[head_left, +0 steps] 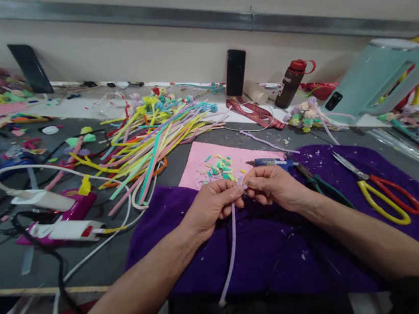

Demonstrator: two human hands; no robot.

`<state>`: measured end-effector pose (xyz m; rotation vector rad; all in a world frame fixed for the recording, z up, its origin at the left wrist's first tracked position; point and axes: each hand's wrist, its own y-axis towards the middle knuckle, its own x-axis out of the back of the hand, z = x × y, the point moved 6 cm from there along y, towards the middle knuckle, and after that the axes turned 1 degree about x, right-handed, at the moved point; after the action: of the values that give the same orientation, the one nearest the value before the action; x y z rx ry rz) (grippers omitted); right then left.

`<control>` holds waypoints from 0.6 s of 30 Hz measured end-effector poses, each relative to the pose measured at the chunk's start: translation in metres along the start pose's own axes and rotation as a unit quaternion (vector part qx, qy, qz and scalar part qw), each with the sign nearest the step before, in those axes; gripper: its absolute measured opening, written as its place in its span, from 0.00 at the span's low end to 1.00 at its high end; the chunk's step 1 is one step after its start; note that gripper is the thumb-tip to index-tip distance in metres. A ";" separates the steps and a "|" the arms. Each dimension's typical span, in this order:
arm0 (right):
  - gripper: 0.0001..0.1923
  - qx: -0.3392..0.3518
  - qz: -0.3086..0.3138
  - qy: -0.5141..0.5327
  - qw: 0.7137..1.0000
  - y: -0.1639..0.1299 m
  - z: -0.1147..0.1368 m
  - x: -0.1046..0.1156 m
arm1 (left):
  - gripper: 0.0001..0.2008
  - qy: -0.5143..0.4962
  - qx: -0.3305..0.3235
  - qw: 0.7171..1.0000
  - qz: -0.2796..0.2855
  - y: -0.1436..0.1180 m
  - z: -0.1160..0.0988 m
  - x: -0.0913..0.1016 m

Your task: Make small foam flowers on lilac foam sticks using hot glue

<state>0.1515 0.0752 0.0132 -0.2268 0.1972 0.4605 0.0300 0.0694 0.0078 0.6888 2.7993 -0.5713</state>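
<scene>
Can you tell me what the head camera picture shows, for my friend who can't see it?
Two bare hands, the left hand and the right hand, pinch the top of a lilac pipe cleaner over a purple cloth. Scissors lie to the right, and a pile of colourful pipe cleaners sits behind on the left.

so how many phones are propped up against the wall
2. One dark phone leans on the wall at far left; the other phone stands near the middle, left of the brown bottle. More could be hidden in the clutter.
</scene>
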 end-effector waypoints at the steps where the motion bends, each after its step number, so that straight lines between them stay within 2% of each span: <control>1: 0.12 0.003 -0.007 -0.015 1.000 -0.001 0.001 0.001 | 0.11 0.000 0.000 1.000 -0.001 0.000 0.000 0.000; 10: 0.12 0.003 -0.027 -0.056 0.998 0.002 0.002 0.009 | 0.11 -0.043 -0.011 0.999 -0.030 0.002 -0.002 0.007; 15: 0.11 0.039 -0.052 -0.198 0.978 0.004 0.007 0.016 | 0.09 -0.065 -0.065 0.992 -0.084 -0.005 -0.021 0.024; 18: 0.09 0.076 -0.058 -0.319 0.943 0.006 0.009 0.019 | 0.09 -0.083 -0.092 0.985 -0.117 -0.009 -0.030 0.036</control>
<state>0.1666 0.0903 0.0159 0.0705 -0.4138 0.3779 -0.0085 0.0887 0.0279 0.2641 2.7458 -0.3815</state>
